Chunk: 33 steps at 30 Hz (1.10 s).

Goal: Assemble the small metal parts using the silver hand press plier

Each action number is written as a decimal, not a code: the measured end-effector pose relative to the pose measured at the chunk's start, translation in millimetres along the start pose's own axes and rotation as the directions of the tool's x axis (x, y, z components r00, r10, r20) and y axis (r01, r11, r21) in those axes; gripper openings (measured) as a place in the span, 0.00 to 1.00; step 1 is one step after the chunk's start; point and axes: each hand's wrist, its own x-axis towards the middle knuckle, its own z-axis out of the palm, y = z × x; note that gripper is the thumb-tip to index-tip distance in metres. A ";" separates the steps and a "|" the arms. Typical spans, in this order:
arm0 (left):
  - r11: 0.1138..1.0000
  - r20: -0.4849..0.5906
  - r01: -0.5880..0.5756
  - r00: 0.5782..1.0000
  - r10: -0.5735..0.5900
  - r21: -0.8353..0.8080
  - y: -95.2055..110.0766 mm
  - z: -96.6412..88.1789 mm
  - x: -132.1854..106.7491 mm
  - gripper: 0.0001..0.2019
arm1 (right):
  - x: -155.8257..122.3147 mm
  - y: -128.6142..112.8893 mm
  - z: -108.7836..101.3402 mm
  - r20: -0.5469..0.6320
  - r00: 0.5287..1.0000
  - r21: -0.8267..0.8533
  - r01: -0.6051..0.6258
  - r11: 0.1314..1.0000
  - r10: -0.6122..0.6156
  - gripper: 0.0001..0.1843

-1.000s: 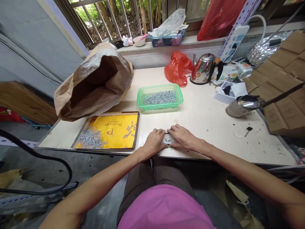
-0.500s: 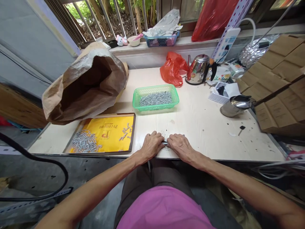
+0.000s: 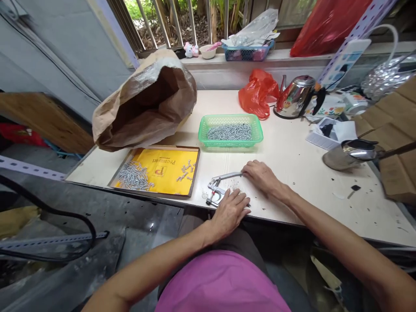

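Note:
A pair of silver pliers (image 3: 215, 187) with a coil spring and a touch of red lies near the table's front edge, its handles spread apart. My left hand (image 3: 231, 209) is laid over the lower handle, fingers bent across it, hiding most of it. At the far end of the upper handle, my right hand (image 3: 260, 177) has its fingers closed. To the left, a shallow tray (image 3: 194, 182) with a yellow lining holds a heap of small silver metal pieces (image 3: 133, 177) and a few scattered ones. More small metal pieces (image 3: 230, 132) fill a green basket (image 3: 232, 144) beyond my hands.
A large open paper bag (image 3: 143, 108) stands behind the tray. Toward the back are a red plastic bag (image 3: 258, 93) and a steel kettle (image 3: 294, 97). A metal jug (image 3: 347, 156), a white box (image 3: 323, 134) and cardboard (image 3: 396, 160) are at the right.
The view has shifted right. My hands, close together before, have moved apart; the right is now farther from me than the left. The pliers, mostly hidden before, now show with handles spread.

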 end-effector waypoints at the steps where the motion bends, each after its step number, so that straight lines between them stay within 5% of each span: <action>1: 1.000 -0.001 0.011 1.000 -0.011 -0.022 1.3 1.0 -0.2 0.17 | 6.8 2.5 -1.1 -0.003 1.000 -0.018 -0.004 1.000 0.004 0.15; 4: 0.997 -0.007 0.018 1.000 -0.019 -0.077 -0.9 -0.7 1.8 0.16 | 23.3 -3.9 -8.9 -0.003 1.000 -0.054 -0.022 0.998 0.022 0.14; 7: 0.992 -0.018 0.007 1.000 -0.009 -0.127 -4.8 -0.1 3.2 0.16 | 32.7 -36.3 -15.8 0.039 0.985 -0.007 0.168 0.986 -0.168 0.14; 10: 0.986 0.013 0.036 0.999 -0.034 -0.162 -4.9 10.0 -0.9 0.15 | 37.0 -78.8 -15.0 0.148 0.883 0.052 0.442 0.895 -0.445 0.11; 14: 0.985 0.084 0.096 0.993 -0.084 -0.147 -6.7 34.5 -10.2 0.17 | 39.3 -111.9 -0.7 0.206 0.801 0.024 0.569 0.822 -0.561 0.10; 17: 0.987 0.127 0.101 0.988 -0.085 -0.123 -12.7 45.8 -11.0 0.16 | 45.2 -120.4 10.8 0.173 0.800 0.121 0.561 0.819 -0.574 0.11; 20: 0.998 0.184 0.035 0.983 -0.024 -0.054 -13.7 39.0 -6.2 0.13 | 51.7 -125.0 3.9 -0.045 0.860 0.343 0.491 0.801 -0.508 0.13; 23: 0.991 0.077 -0.122 0.990 0.118 0.051 -10.3 18.9 0.7 0.14 | 63.3 -111.7 -26.6 -0.427 0.861 0.422 0.461 0.781 -0.277 0.10; 25: 0.979 -0.018 -0.179 0.983 0.181 0.095 -11.8 2.7 2.9 0.15 | 78.0 -84.3 -49.4 -0.633 0.770 0.346 0.365 0.865 -0.072 0.08; 27: 0.987 -0.084 -0.135 0.986 0.143 0.092 -22.4 -17.3 -1.4 0.16 | 96.5 -44.5 -63.1 -0.718 0.686 0.287 0.137 0.948 0.118 0.14; 29: 0.996 -0.163 0.048 0.986 -0.036 0.070 -44.7 -45.0 -15.5 0.15 | 111.4 -3.1 -63.6 -0.636 0.758 0.241 0.020 0.970 0.142 0.22; 31: 0.925 -0.251 0.376 0.902 -0.351 0.058 -77.2 -80.5 -39.2 0.14 | 114.1 26.8 -53.3 -0.475 0.871 0.171 -0.046 0.984 0.123 0.29; 33: 0.734 -0.333 0.674 0.712 -0.618 0.080 -113.8 -117.4 -68.3 0.12 | 101.2 36.6 -38.2 -0.401 0.908 0.202 -0.043 0.978 0.123 0.30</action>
